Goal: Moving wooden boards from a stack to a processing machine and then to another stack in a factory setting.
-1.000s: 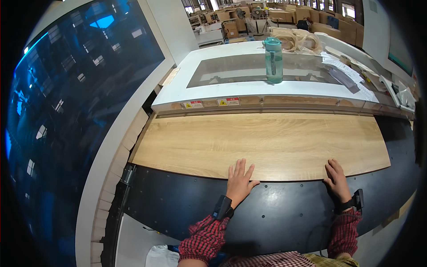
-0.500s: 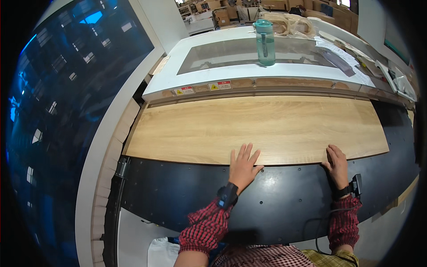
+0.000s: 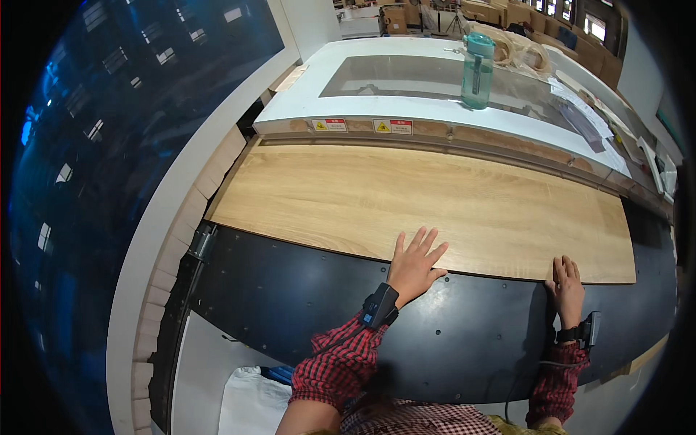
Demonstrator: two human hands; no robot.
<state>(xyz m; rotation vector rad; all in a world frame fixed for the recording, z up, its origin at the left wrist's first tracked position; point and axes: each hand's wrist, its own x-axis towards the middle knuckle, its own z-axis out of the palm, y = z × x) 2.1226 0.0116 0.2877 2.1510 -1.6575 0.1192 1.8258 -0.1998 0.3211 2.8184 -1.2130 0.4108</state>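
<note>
A long, light wood-grain board (image 3: 406, 196) lies flat on a black table (image 3: 319, 290), its far edge along the front of a white machine housing. On the board's near edge rests my left hand (image 3: 416, 267), fingers spread flat over the surface and thumb apart. Farther right, my right hand (image 3: 568, 291) touches the same edge near the board's right end, with its fingers stretched forward onto the wood. Neither hand grips anything. Both wrists carry dark strapped devices.
A teal water bottle (image 3: 478, 72) stands on the white machine cover (image 3: 435, 112), with papers (image 3: 587, 116) and plastic wrapping (image 3: 522, 54) behind and to the right. A large dark-blue glossy panel (image 3: 145, 145) rises at the left. White cloth (image 3: 254, 402) hangs near my waist.
My view has turned, so the scene looks tilted. Both hands stay on the board's near edge; the right hand's fingers look straighter. I cannot tell whether the board has moved.
</note>
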